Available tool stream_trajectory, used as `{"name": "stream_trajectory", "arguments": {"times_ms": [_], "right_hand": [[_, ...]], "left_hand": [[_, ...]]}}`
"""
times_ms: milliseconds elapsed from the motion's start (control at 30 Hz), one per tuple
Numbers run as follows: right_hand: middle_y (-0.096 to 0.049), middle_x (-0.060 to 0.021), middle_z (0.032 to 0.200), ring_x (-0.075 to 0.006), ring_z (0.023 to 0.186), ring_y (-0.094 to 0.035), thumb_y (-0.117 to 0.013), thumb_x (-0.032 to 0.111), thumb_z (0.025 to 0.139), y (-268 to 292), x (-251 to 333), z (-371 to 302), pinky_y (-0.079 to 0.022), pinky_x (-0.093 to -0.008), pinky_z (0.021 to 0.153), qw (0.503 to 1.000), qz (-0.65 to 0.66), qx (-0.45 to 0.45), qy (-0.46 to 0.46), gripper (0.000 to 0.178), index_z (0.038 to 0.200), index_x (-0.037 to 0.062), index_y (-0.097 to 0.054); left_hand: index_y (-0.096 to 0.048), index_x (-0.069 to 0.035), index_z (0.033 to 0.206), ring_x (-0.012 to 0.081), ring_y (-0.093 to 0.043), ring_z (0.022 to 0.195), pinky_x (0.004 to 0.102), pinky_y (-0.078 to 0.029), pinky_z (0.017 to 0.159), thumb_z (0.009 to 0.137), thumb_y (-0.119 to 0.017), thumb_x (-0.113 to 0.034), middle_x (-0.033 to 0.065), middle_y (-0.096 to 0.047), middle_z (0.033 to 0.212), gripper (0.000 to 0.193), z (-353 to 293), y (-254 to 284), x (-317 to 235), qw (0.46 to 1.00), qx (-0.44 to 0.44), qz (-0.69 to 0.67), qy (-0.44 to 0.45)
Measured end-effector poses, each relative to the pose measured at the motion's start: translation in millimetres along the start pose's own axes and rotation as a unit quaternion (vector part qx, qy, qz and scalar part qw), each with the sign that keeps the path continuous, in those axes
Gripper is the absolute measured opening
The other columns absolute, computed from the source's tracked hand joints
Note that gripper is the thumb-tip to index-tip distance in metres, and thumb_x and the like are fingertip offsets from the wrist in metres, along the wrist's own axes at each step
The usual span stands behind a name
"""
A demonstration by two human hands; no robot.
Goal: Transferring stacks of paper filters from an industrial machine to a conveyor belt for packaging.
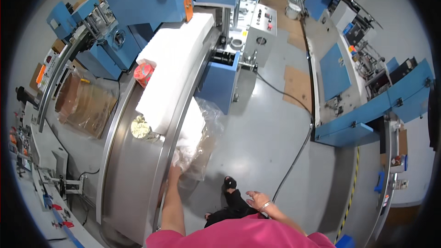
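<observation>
My left arm reaches down past the near rail of the long metal table (131, 179). My left hand (178, 160) is at a large clear plastic bag (209, 131) with white material (195, 124) in it. Plastic and white material cover its fingers, so its grip is hidden. On the table lies a long row of white, stacked sheet-like material (172, 59). At its left side is a red patterned roll or bundle (143, 74), and by its near end a pale yellowish, crumpled round thing (140, 127). My right hand (258, 200) hangs over the floor beside me, fingers loosely apart, holding nothing.
A blue machine (142, 0) stands over the table's far end, with a grey control box (262, 27) at its right. A black cable (297, 149) crosses the floor. Left is a plastic-wrapped carton (87, 105); right, another machine with blue panels (358, 124).
</observation>
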State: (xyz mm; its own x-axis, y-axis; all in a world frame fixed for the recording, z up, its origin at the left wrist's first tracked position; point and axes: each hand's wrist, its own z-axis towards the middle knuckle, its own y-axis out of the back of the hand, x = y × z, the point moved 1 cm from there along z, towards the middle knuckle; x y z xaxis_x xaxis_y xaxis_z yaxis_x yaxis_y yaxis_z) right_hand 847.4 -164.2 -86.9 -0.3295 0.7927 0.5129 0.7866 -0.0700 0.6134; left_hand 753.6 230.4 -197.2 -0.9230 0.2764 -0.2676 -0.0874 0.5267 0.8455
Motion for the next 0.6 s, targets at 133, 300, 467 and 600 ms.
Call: {"name": "stream_trajectory", "arguments": {"times_ms": [133, 300, 467, 600], "right_hand": [[-0.059, -0.0162, 0.114, -0.0354, 0.104, -0.056, -0.06, 0.031, 0.082, -2.2, -19.9, 11.6, -0.046, -0.0426, 0.088, 0.999, -0.02, 0.027, -0.02, 0.041, 0.12, 0.0151, -0.053], [-0.058, -0.0148, 0.117, -0.0332, 0.107, -0.056, -0.059, 0.034, 0.082, -6.8, -31.6, 18.9, -0.046, -0.043, 0.089, 0.997, -0.056, 0.048, 0.01, 0.046, 0.123, 0.0152, -0.05], [-0.058, -0.015, 0.117, -0.0334, 0.107, -0.056, -0.059, 0.033, 0.082, -11.1, -29.2, 15.3, -0.046, -0.043, 0.089, 0.995, -0.066, 0.073, 0.002, 0.045, 0.123, 0.0152, -0.05], [-0.06, -0.0178, 0.11, -0.0368, 0.102, -0.056, -0.06, 0.032, 0.082, -17.2, -40.3, 8.4, -0.046, -0.044, 0.087, 0.995, -0.064, 0.077, 0.027, 0.045, 0.122, 0.0139, -0.051]], "left_hand": [[-0.055, -0.004, 0.114, 0.0383, -0.057, 0.103, 0.0431, -0.046, 0.086, 0.076, -0.058, -0.038, 0.0215, -0.059, 0.112, 0.051, 9.6, -11.8, 71.7, 0.997, -0.044, -0.033, -0.059], [-0.056, -0.003, 0.11, 0.0382, -0.058, 0.102, 0.0429, -0.047, 0.085, 0.076, -0.057, -0.035, 0.0212, -0.06, 0.11, 0.046, -23.8, -65.4, 156.7, 0.989, -0.087, -0.059, -0.107], [-0.057, -0.002, 0.106, 0.0381, -0.058, 0.1, 0.0427, -0.047, 0.084, 0.077, -0.056, -0.031, 0.021, -0.061, 0.107, 0.042, 9.2, -33.3, 97.1, 0.982, -0.117, -0.076, -0.131], [-0.058, -0.001, 0.103, 0.0381, -0.059, 0.099, 0.0426, -0.048, 0.083, 0.077, -0.056, -0.029, 0.0208, -0.062, 0.105, 0.038, 14.4, -32.0, 58.0, 0.987, -0.105, -0.089, -0.083]]}}
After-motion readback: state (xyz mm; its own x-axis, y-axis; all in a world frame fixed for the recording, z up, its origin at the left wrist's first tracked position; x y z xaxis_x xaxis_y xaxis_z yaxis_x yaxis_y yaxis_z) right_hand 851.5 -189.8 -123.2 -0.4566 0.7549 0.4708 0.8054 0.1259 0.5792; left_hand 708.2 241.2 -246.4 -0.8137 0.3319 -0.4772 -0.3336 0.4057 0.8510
